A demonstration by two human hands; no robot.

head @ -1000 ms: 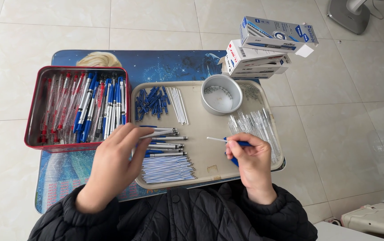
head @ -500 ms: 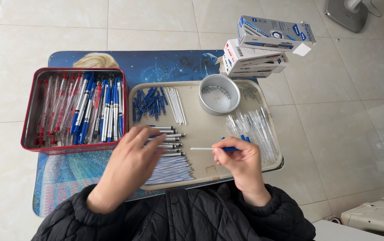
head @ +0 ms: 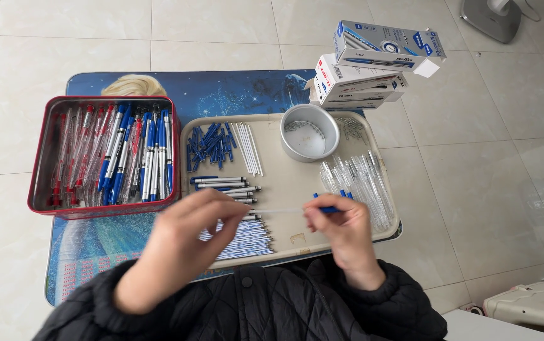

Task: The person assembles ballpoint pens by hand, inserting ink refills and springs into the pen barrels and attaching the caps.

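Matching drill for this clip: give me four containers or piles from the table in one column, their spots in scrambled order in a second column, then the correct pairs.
Things
1. red tin of assembled pens
2. round metal bowl
3. clear pen barrels
4. stacked pen boxes

Places
A. right side of the beige tray, above the right hand
B. back right corner of the table, behind the tray
C. left of the tray, on the table
D. back of the tray, near its middle

Pairs: 1-C, 2-D, 3-A, 4-B
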